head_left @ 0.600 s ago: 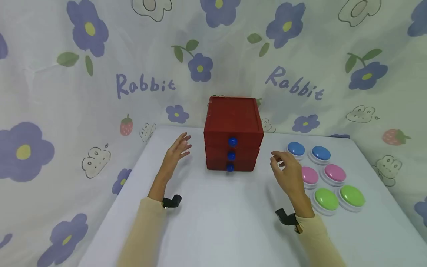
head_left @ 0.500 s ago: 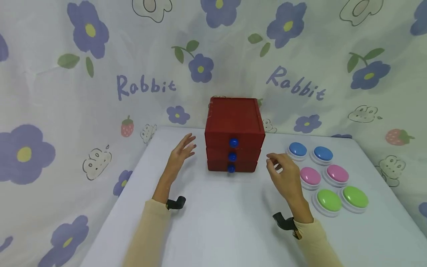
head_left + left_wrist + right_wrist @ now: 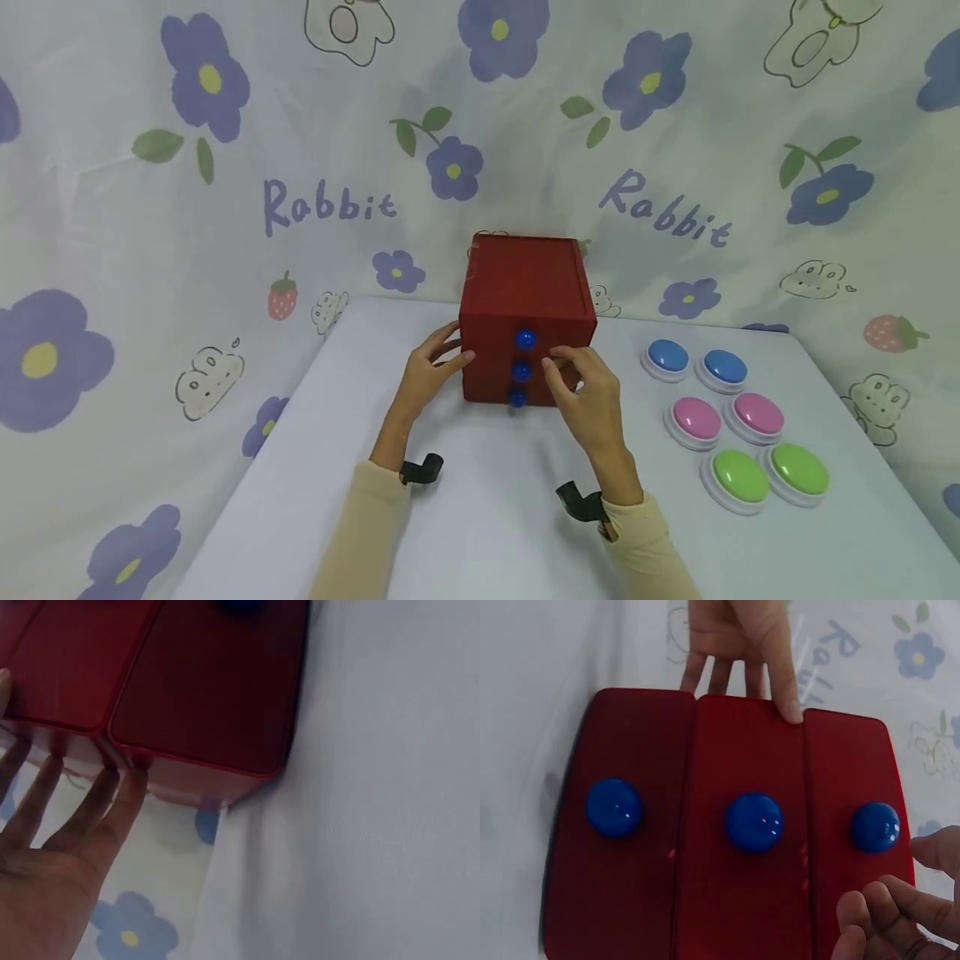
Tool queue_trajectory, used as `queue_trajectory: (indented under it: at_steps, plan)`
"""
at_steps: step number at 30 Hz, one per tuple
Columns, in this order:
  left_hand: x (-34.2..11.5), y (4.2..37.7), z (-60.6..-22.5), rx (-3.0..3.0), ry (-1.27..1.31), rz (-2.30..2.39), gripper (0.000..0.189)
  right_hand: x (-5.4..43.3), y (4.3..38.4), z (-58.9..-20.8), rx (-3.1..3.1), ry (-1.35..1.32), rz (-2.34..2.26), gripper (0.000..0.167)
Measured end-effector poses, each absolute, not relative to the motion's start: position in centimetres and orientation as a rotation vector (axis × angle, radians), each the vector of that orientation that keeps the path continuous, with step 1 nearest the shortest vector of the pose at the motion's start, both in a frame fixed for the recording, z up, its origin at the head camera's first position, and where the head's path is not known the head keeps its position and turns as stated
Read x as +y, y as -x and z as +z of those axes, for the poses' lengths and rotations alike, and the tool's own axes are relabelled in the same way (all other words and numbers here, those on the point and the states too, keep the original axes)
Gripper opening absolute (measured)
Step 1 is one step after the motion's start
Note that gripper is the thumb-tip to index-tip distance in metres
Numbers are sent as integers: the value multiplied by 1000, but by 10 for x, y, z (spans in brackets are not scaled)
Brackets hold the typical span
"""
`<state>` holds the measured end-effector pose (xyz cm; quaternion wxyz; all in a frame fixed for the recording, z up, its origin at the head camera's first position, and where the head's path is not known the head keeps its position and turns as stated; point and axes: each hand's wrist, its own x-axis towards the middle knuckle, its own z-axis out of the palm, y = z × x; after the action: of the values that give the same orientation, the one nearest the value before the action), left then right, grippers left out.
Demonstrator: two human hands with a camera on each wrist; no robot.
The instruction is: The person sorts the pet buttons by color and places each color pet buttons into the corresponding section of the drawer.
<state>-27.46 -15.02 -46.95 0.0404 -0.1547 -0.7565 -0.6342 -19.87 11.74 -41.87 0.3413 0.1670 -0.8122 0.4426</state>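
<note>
A red box of stacked drawers (image 3: 528, 279) stands at the back of the table, with three round blue knobs down its front; the top knob (image 3: 526, 339) and middle knob (image 3: 754, 822) show plainly. My left hand (image 3: 427, 375) is at the box's left side. Its straight fingers (image 3: 90, 814) lie along that side wall while the thumb reaches onto the front edge, near the seam between the upper drawers. My right hand (image 3: 592, 396) is in front of the box's right half, fingers loosely bent with nothing between them, just right of the knobs. All drawers are in, flush with the front.
Right of the box sit several domed push buttons in pairs: blue buttons (image 3: 667, 356), pink buttons (image 3: 696, 418) and green buttons (image 3: 740, 475). The white table (image 3: 480, 517) ends at a hanging cloth (image 3: 315, 125) printed with flowers and rabbits.
Both hands have moved inward to the box. The left has gone from beside it to touching its side; the right has left the buttons and come before the drawer fronts.
</note>
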Motion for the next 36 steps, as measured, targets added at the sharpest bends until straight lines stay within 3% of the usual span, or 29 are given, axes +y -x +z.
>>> queue_trajectory:
  at_steps: [19,26,36]
  plan:
    - [-152,265,-468,-2304,378,-1975,63,84,216,-414,-2205,-391,1005,27]
    - [-141,249,-440,-2325,396,-2010,63,88,219,-417,-2120,-401,1025,22]
    - [-145,276,-467,-2312,427,-1982,64,94,211,-414,-2135,-406,1062,21]
